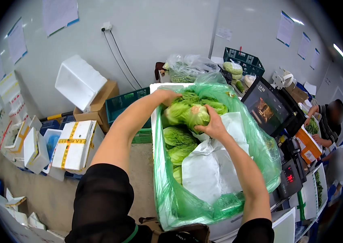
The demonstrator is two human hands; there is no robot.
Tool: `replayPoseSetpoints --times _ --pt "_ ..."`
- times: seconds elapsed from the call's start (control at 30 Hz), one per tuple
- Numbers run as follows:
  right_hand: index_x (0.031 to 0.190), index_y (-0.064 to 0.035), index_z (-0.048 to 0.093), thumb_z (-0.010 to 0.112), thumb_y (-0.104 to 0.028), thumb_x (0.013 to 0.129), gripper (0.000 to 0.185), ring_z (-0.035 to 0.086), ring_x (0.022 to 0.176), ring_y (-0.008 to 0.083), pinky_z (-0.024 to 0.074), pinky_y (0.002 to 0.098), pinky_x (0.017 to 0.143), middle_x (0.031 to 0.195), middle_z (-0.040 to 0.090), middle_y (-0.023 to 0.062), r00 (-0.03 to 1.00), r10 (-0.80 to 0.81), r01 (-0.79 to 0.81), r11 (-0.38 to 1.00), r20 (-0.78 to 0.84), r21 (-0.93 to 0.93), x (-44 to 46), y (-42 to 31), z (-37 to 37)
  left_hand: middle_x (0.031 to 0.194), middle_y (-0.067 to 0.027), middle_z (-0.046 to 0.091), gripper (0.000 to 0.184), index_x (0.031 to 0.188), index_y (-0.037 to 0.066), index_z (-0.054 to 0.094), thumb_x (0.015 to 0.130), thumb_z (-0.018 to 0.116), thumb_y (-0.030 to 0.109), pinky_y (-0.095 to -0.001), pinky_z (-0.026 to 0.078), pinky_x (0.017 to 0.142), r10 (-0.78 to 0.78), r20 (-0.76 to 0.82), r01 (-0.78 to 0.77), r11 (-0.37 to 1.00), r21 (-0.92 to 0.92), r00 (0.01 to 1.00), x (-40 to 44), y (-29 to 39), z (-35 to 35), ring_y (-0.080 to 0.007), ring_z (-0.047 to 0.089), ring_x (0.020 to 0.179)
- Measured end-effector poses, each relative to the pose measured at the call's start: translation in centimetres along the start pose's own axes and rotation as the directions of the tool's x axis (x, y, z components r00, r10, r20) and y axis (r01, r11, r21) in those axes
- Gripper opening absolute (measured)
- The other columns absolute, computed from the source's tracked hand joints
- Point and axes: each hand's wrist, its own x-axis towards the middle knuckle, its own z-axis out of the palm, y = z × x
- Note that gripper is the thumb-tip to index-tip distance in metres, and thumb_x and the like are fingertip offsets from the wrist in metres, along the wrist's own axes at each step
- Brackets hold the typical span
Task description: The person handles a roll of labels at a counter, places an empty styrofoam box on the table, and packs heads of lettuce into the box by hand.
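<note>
My right hand point(215, 124) grips a pale-green head of lettuce point(198, 115) by its cut base end, thumb and fingers around it. At the leafy far left of the box, my left hand point(166, 97) is against the lettuce, its fingers mostly hidden by leaves. Both hands are inside a white foam box point(157, 210) lined with a green plastic bag point(262, 146). More lettuce heads point(179, 137) lie along the box's left side. White paper point(210, 174) covers much of the contents in the middle and near part.
Right of the box stand a touch screen point(265, 111) and a scale display point(289, 174). Behind are a bag of green produce point(187, 69) and a dark green crate point(244, 60). Taped foam boxes point(72, 143) stand left. A co-worker point(329, 121) is far right.
</note>
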Motion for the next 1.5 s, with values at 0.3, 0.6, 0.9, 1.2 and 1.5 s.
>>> replayPoseSetpoints --times 0.3,0.6,0.9,1.2,1.5 --pt "0.124 -0.0011 0.041 0.083 -0.016 0.056 0.081 0.047 0.115 0.0381 0.0401 0.0408 0.097 0.121 0.049 0.0213 0.989 -0.147 0.146 0.987 -0.011 -0.067 -1.2 -0.7 1.4 0.093 -0.0039 0.065 0.087 0.149 0.031 -0.002 0.087 0.058 0.019 -0.0362 0.042 0.079 -0.197 -0.16 0.254 0.756 0.603 0.967 0.7 2.9 3.6 -0.0211 0.065 0.083" --pt "0.126 -0.0007 0.041 0.083 -0.018 0.057 0.083 0.049 0.114 0.0366 0.041 0.0405 0.096 0.122 0.05 0.0211 0.983 -0.155 0.148 0.986 -0.094 -0.081 -2.0 0.5 1.2 0.098 -0.0104 0.058 0.093 0.147 0.036 0.014 0.075 0.066 0.009 -0.0426 0.046 0.072 -0.016 -0.384 0.152 0.933 0.327 0.923 -1.7 3.1 1.2 -0.0266 0.062 0.087" --pt "0.131 0.0004 0.041 0.082 -0.023 0.063 0.083 0.054 0.111 0.0236 0.0417 0.0323 0.095 0.121 0.056 0.0148 0.959 0.153 -0.046 0.916 -0.24 0.399 -3.1 3.9 -4.3 0.106 -0.0183 0.056 0.065 0.129 0.005 0.046 0.068 0.068 0.007 -0.0416 0.045 0.086 0.013 -0.834 -0.331 0.921 -0.205 0.552 -0.5 4.1 0.0 -0.037 0.055 0.098" --pt "0.127 -0.006 0.047 0.074 -0.013 0.076 0.058 0.051 0.113 0.0251 0.0394 0.0387 0.099 0.122 0.056 0.0079 0.698 0.703 -0.158 0.336 -0.135 0.928 -3.3 6.8 -4.7 0.127 -0.0125 0.054 0.061 0.129 0.01 0.049 0.074 0.075 0.02 -0.0364 0.04 0.098 -0.206 -0.652 -0.558 0.371 -0.742 0.73 5.6 6.3 0.0 -0.0274 0.05 0.118" --pt "0.119 -0.0013 0.053 0.073 -0.013 0.079 0.046 0.06 0.099 0.0223 0.0471 0.0353 0.089 0.111 0.061 0.009 0.768 0.56 0.116 0.354 -0.31 0.928 -1.9 1.6 -11.3 0.105 -0.0124 0.066 0.058 0.122 0.015 0.057 0.074 0.072 0.043 -0.0383 0.046 0.085 -0.174 -0.872 -0.559 0.707 -0.434 0.458 -2.4 11.2 -12.4 -0.0295 0.061 0.099"
